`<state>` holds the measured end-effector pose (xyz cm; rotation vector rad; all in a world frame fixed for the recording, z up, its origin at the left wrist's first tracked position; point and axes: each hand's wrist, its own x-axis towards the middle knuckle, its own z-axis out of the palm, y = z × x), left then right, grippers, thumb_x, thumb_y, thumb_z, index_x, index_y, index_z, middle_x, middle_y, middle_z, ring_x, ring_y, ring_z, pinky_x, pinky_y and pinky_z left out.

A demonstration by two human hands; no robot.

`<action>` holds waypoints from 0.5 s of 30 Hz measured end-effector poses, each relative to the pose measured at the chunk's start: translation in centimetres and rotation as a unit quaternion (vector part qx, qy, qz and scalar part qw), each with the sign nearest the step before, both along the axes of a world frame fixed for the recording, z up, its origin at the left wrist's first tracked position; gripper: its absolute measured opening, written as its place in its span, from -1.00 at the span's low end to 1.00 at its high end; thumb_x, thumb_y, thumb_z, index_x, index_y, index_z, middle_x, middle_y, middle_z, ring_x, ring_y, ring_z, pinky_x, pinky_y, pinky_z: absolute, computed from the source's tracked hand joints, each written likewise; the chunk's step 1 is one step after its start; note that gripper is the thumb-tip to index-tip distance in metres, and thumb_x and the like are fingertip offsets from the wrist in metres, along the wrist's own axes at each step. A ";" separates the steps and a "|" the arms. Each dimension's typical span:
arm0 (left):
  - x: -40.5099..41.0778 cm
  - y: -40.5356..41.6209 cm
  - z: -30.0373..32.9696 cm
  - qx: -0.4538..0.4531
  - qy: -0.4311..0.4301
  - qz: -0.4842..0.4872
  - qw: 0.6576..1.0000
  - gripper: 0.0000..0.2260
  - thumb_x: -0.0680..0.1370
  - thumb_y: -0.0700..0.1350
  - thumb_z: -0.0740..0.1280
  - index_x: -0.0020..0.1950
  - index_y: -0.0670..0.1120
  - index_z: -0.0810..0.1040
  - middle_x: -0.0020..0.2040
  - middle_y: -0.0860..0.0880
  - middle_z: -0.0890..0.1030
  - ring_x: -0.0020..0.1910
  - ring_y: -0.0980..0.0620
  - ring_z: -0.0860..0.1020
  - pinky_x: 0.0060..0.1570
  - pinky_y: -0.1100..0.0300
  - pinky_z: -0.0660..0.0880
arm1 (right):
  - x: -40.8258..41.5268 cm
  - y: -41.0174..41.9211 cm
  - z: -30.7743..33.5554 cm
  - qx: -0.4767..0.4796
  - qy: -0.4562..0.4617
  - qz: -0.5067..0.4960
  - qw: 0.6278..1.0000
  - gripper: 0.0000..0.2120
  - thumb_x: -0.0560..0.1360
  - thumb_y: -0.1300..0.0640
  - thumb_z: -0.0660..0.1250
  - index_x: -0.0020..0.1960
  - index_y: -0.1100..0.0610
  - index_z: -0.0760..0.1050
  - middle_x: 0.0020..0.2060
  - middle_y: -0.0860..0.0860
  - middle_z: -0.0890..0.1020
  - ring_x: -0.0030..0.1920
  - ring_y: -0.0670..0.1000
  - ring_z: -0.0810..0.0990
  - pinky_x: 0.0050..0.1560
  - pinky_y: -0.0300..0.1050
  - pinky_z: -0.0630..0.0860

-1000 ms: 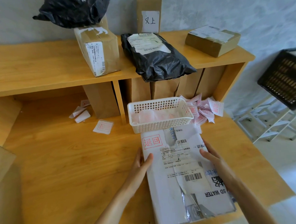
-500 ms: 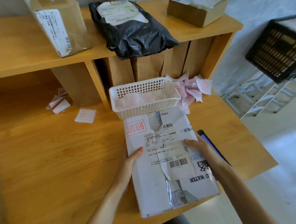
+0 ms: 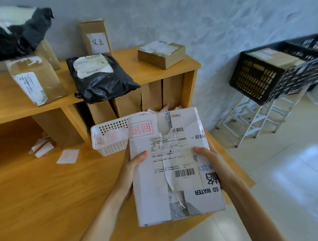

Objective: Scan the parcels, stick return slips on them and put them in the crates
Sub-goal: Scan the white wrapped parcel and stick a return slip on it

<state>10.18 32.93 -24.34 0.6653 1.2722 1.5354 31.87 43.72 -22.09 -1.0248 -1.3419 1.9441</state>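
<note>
white parcel point(image 3: 174, 166) between both hands

Left hand point(image 3: 133, 163) and right hand point(image 3: 209, 157) forward, thumbs on top, fingers apparently curled beneath

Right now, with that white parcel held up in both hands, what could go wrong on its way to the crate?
1. The white paper-wrapped parcel has torn wrapping and a peeling barcode label; it might rip further or snag.
2. The left hand and right hand grip only its side edges, so it could slip.
3. The black plastic crate sits tilted on a white rack and already holds a brown cardboard box; a dropped parcel could land askew.
</note>
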 end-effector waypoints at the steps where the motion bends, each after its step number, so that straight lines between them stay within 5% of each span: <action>1: 1.2 0.9 0.7 0.008 0.001 -0.009 1.000 -0.47 0.37 -0.06 0.39 0.35 -0.06 0.46 0.16 -0.12 0.65 0.11 -0.15 0.63 -0.04 0.06 0.61 | 1.4 0.4 0.6 0.012 0.006 -0.009 1.000 -0.58 0.56 0.21 0.23 0.35 -0.11 0.37 0.05 0.08 0.69 -0.08 0.16 0.69 -0.23 0.02 0.64; 8: 14.3 8.5 4.3 0.025 -0.010 -0.097 0.995 -0.39 0.34 -0.13 0.45 0.37 -0.20 0.44 0.20 -0.25 0.61 0.01 -0.16 0.66 -0.13 0.08 0.63 | 15.5 3.8 4.0 0.076 0.064 -0.095 0.991 -0.42 0.38 0.15 0.32 0.39 -0.08 0.34 0.01 0.06 0.69 -0.11 0.09 0.69 -0.25 -0.06 0.60; 13: 25.2 14.7 6.9 0.043 -0.030 -0.169 0.984 -0.15 0.14 0.06 0.59 0.36 -0.19 0.46 0.18 -0.27 0.61 0.03 -0.25 0.64 -0.14 -0.01 0.62 | 26.8 7.0 6.8 0.105 0.077 -0.162 0.978 -0.39 0.36 0.15 0.35 0.38 -0.11 0.32 0.09 0.13 0.66 -0.03 0.20 0.68 -0.23 0.01 0.61; 15: 28.9 17.2 8.3 0.058 -0.022 -0.205 0.977 -0.20 0.20 0.08 0.58 0.38 -0.14 0.44 0.20 -0.26 0.60 0.09 -0.27 0.62 -0.06 -0.07 0.61 | 30.7 8.1 8.1 0.117 0.073 -0.192 0.972 -0.35 0.37 0.15 0.36 0.41 -0.10 0.28 0.09 0.14 0.66 -0.01 0.24 0.67 -0.22 0.06 0.61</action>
